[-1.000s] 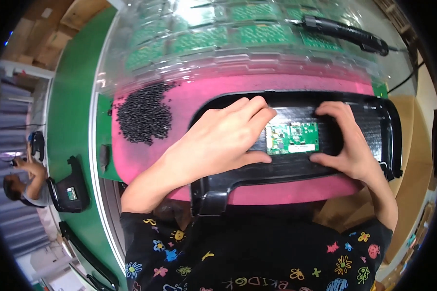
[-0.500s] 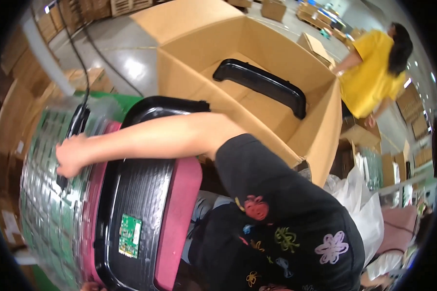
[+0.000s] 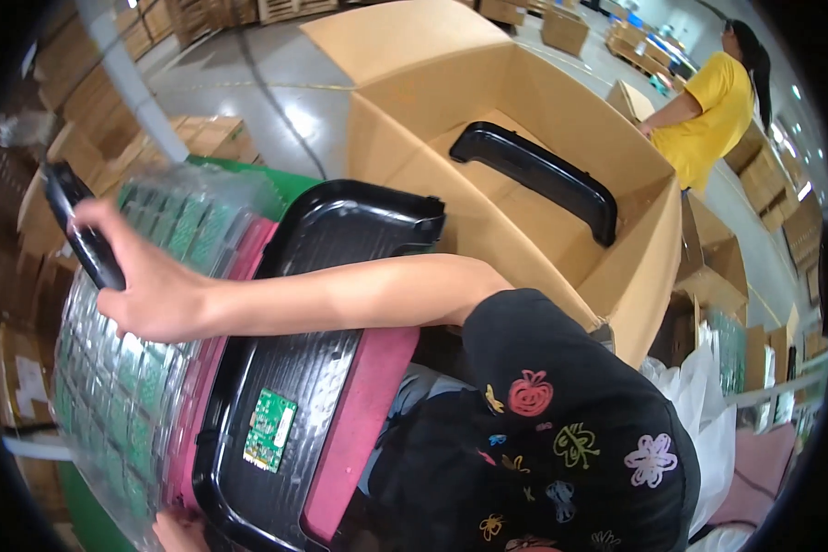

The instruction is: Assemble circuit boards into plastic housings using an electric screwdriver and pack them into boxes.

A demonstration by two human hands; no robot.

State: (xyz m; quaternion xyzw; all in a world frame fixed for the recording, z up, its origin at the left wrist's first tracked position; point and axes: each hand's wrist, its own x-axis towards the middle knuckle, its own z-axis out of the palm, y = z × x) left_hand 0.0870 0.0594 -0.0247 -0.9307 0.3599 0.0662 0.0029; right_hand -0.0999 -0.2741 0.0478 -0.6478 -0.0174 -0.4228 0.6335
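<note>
My right hand grips a black corded electric screwdriver, tilted, above a stack of clear plastic trays with green circuit boards inside. My right forearm crosses over a black plastic housing, a shallow tray-like shell lying on a pink foam pad. One small green circuit board lies in the housing. At the lower edge, part of my left hand shows beside the housing's near left corner; most of its fingers are hidden, so its grip is unclear.
Beyond the pad stands a large open cardboard box with another black plastic part inside. A person in a yellow shirt stands at the far right. White plastic bags hang at right. Cartons and a grey post are at left.
My right hand has lifted the screwdriver, which went from nearly upright to leaning with its top to the left. The whole view has shifted, with things now further right.
</note>
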